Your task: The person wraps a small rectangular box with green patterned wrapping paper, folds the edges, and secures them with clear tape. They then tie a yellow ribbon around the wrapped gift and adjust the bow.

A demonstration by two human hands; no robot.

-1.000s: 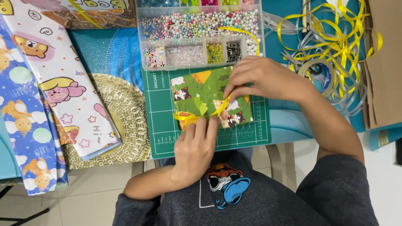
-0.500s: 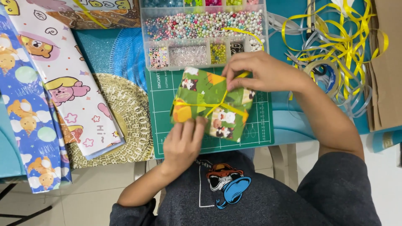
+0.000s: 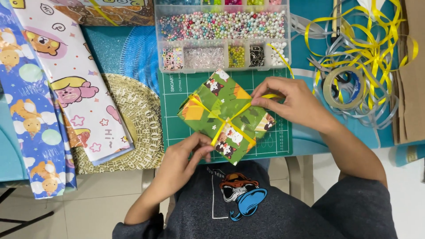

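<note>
Ideally, both hands, left (image 3: 183, 157) and right (image 3: 290, 102), pinch the yellow ribbon (image 3: 226, 120) taut, its crossing centred on the green-wrapped box (image 3: 221, 95).

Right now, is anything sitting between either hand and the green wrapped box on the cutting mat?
Nothing visible. The left hand pinches the yellow ribbon at the near edge of the green wrapped box, and the right hand pinches it at the box's right side. The bead organizer lies beyond the box, apart from it.
</note>
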